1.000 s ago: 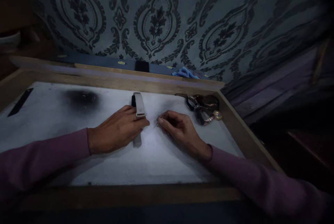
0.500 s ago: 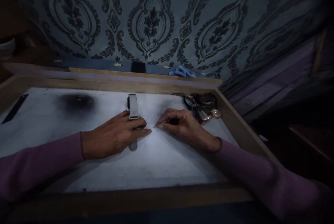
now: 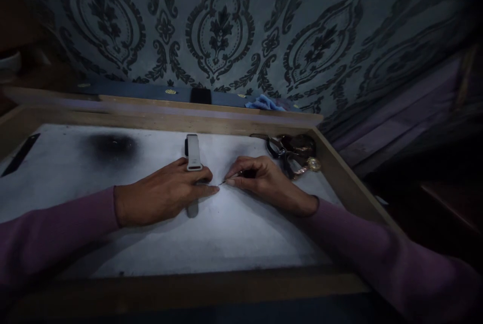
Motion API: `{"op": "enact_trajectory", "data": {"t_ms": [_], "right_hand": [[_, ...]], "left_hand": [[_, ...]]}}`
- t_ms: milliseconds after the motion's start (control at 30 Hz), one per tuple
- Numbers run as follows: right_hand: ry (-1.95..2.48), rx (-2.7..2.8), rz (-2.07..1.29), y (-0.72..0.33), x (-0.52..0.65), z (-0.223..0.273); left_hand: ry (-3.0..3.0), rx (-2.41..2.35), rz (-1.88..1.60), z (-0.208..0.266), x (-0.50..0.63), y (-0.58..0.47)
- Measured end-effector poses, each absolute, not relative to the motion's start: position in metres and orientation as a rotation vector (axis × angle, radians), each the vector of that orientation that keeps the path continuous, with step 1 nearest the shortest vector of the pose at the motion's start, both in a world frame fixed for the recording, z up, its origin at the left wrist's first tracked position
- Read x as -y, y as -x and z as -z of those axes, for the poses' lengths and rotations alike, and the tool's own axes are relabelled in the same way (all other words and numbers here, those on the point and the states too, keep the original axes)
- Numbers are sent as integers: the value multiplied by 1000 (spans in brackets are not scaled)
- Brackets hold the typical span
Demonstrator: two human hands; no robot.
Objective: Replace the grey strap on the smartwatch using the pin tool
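- Watch (image 3: pixel 193 153): we see it at the middle of the white sheet (image 3: pixel 181 256), its pale strap reaching to the far and near sides of our left hand (image 3: pixel 160 195).
- Our left hand lies over the watch, touching it; the fingers' undersides are hidden, so we cannot tell whether they grip it.
- Our right hand (image 3: pixel 269 183) pinches a thin tool (image 3: pixel 223 182) between thumb and forefinger, its tip just beside our left fingertip.
- To the far right, we see a dark pile (image 3: pixel 298 144) with a gold watch (image 3: pixel 313 164).
- A black strip (image 3: pixel 20 154) lies far left.
- Past the far rim (image 3: pixel 241 118), we see a blue cloth (image 3: pixel 264 102).
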State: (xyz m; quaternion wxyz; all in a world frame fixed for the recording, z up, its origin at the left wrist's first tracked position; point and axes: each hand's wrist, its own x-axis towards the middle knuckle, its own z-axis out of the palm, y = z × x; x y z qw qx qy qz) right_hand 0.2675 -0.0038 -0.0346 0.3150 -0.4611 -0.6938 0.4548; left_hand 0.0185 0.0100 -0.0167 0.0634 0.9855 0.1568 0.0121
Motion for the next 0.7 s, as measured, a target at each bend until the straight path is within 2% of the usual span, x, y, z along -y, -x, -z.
{"op": "enact_trajectory", "data": {"t_ms": [700], "right_hand": [[1215,1840,-1245,-268,-1,35]], "left_hand": [[-2935,-464,-59,17,-12,-18]]}}
